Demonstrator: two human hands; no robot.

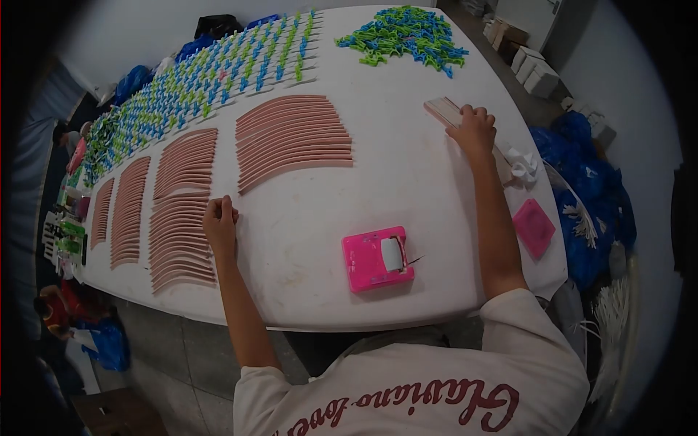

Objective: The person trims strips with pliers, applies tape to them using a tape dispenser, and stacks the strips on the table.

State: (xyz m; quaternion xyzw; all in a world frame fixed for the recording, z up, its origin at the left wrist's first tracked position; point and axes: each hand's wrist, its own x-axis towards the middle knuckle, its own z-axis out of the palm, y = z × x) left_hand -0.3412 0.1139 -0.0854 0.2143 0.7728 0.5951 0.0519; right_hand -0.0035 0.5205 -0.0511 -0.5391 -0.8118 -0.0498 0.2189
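Observation:
My left hand [220, 221] is over the table beside a group of thin pink strips [182, 236], its fingers curled in and pressed together. Whatever is between those fingertips, if anything, is too small to make out. On the right, my right hand [474, 129] grips a flat bundle of pale strips with pinkish edges [440, 110], its fingers bent over the near end. Several more rows of pink strips [294, 142] lie side by side on the white table. In front of me stands a bright pink box-like holder [363, 261] with a pale roller set in it.
Blue and green clips on rods [240, 62] cover the far left of the table [396, 189]. A loose pile of clips [407, 40] lies at the back. At the right edge are crumpled white paper [522, 166] and a pink flat piece [534, 228]. Another person [62, 309] is at lower left.

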